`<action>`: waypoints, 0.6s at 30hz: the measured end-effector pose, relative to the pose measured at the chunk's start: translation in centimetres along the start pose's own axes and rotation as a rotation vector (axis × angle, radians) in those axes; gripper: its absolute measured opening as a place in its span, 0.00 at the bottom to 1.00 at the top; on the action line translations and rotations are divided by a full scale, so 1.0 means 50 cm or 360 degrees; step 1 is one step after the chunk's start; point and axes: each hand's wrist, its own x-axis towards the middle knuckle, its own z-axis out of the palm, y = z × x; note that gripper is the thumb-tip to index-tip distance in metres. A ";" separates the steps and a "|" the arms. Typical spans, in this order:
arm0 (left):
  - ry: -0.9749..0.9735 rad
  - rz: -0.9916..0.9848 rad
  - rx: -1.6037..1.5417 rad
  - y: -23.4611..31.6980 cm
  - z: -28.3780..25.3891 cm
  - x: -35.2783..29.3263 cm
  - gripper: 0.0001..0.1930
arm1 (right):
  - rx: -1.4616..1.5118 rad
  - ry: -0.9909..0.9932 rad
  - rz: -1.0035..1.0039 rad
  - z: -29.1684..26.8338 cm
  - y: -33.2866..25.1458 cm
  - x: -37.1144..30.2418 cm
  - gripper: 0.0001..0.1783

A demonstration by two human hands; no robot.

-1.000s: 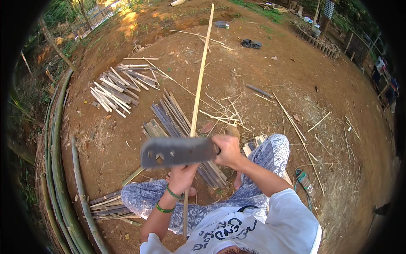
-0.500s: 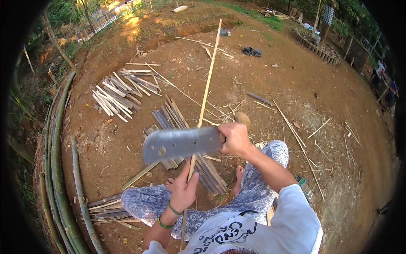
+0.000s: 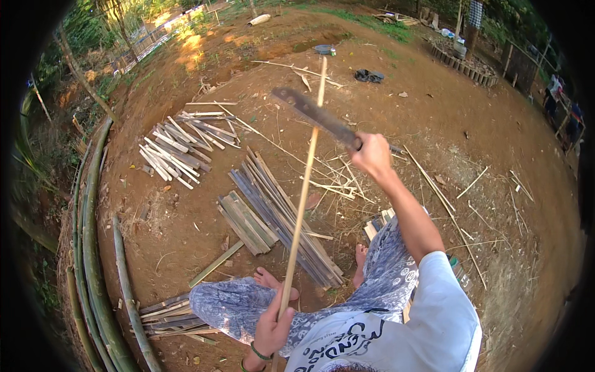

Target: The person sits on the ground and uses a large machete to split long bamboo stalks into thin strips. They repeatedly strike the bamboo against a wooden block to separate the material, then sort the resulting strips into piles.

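- Brown earth (image 3: 427, 130) spreads over the middle and right of the frame, giving the outstretched right arm (image 3: 414, 214) room on its outer side; at far left, round green bamboo poles (image 3: 92, 248) line the ground's edge.
- The far tip of a long, narrow, pale-tan bamboo strip (image 3: 302, 211) stops just below a round, dark basin (image 3: 323, 49) at the top centre of the frame. The strip slants down through mid-frame to the lower edge, passing over a fan of long, flat, grey-brown slats (image 3: 266, 208).
- Pale, cut slats (image 3: 176, 149) lie in an overlapping pile at upper left, well apart from both hands; short, flat, greenish-brown slats (image 3: 248, 224) lie side by side near centre.
- A broad, flat, dark metal blade (image 3: 310, 111), slightly blurred, crosses the strip's upper part; whether its edge touches the wood cannot be told.
- The right hand (image 3: 374, 155), right of centre, is clenched round the handle end of the blade.
- The left hand (image 3: 273, 325), at bottom centre, grasps the strip's lower part, thumb on one side and fingers on the other, beside blue-and-white patterned trousers (image 3: 226, 304).
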 end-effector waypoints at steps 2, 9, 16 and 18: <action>0.0011 -0.0043 -0.0059 -0.023 -0.002 0.001 0.31 | -0.0089 -0.0010 -0.0113 0.000 -0.001 -0.018 0.11; 0.0124 -0.0020 -0.0036 -0.006 0.005 0.064 0.31 | 0.0151 -0.0083 -0.1118 0.060 -0.064 -0.210 0.08; 0.0138 -0.0014 0.0045 -0.006 0.010 0.047 0.29 | -0.0173 -0.0174 -0.0694 0.007 -0.042 -0.158 0.10; 0.0162 0.0033 0.0038 -0.005 0.016 0.061 0.29 | 0.0129 -0.0179 -0.1080 0.043 -0.052 -0.227 0.07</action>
